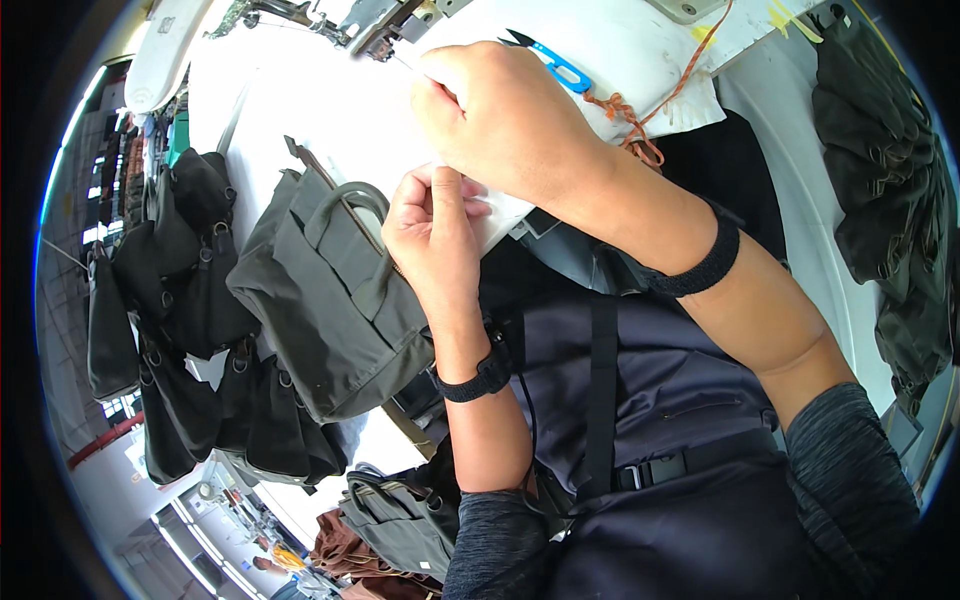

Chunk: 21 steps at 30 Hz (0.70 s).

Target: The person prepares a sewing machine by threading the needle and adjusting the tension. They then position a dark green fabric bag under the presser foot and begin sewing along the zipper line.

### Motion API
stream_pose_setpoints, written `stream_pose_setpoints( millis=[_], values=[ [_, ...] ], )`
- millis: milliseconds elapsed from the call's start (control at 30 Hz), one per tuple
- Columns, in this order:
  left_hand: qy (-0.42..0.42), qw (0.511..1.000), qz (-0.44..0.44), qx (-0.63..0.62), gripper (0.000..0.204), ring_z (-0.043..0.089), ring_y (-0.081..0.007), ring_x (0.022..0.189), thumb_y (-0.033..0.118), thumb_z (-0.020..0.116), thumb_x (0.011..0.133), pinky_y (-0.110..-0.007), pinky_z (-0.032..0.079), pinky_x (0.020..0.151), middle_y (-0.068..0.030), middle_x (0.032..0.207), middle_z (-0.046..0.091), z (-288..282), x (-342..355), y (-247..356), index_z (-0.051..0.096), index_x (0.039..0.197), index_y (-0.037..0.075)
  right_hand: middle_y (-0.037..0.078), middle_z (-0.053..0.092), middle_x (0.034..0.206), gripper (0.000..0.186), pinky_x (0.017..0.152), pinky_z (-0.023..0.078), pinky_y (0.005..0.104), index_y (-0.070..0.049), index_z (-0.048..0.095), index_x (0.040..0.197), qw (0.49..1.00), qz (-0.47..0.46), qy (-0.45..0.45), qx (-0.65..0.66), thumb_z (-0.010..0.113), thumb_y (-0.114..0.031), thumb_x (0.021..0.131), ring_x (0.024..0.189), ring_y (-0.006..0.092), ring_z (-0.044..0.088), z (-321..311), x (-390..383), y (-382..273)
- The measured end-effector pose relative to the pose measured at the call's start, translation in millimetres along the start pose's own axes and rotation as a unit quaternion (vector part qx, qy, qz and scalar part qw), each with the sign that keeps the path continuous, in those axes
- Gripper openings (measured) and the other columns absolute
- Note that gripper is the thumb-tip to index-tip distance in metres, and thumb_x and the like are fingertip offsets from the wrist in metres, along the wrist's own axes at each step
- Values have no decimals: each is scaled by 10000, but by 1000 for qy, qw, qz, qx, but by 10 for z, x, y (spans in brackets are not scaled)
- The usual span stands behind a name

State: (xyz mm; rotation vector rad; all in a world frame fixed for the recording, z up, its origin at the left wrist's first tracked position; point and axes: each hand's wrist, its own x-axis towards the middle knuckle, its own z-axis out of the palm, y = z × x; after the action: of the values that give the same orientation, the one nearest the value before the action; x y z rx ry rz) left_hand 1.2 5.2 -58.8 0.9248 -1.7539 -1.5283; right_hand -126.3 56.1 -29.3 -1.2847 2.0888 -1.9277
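Note:
My right hand is closed in a pinch over the white table, just below the needle area of a sewing machine. What its fingertips hold, if anything, is hidden behind the hand. Close under it, my left hand has its fingers curled and thumb raised; I cannot make out anything in them. A dark green handbag with rounded handles leans at the table edge, left of my left wrist. Blue thread snips lie beyond my right hand, tied to an orange cord.
Several dark bags are heaped at the left. Another green handbag and brown fabric sit low, near my left elbow. Dark bags are piled on a white surface at the right. A pale machine part stands at the upper left.

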Motion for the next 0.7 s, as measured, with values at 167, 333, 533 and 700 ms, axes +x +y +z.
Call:
stream_pose_setpoints(
  millis=[167,333,533,700],
  values=[
    [13,1000,22,-13,207,590,-61,640,127,606,995,-211,462,578,-109,1000,702,37,17,-61,663,1023,-70,244,579,587,286,538,496,438,53,546,647,995,57,-7,81,554,-123,873,543,384,612,63,2,-37],
    [24,998,36,-45,215,622,-74,767,55,580,990,-229,504,660,-206,1348,599,-13,19,-107,645,1103,-115,64,609,618,230,463,429,228,57,650,841,932,199,-4,302,519,-100,947,487,98,580,129,-56,-231],
    [10,995,89,-39,226,613,-104,1031,25,554,990,-246,490,888,-120,1196,670,-4,5,-69,641,1159,-99,131,624,586,294,443,455,310,40,539,692,917,187,36,350,473,-102,941,461,163,595,260,-57,-300],
    [23,996,74,-36,256,613,-90,996,36,561,990,-236,482,884,-71,1105,673,33,6,-13,633,1206,-81,140,669,681,257,467,453,260,65,584,839,895,225,1,386,482,-127,977,488,128,596,306,-75,-208]
  ],
)
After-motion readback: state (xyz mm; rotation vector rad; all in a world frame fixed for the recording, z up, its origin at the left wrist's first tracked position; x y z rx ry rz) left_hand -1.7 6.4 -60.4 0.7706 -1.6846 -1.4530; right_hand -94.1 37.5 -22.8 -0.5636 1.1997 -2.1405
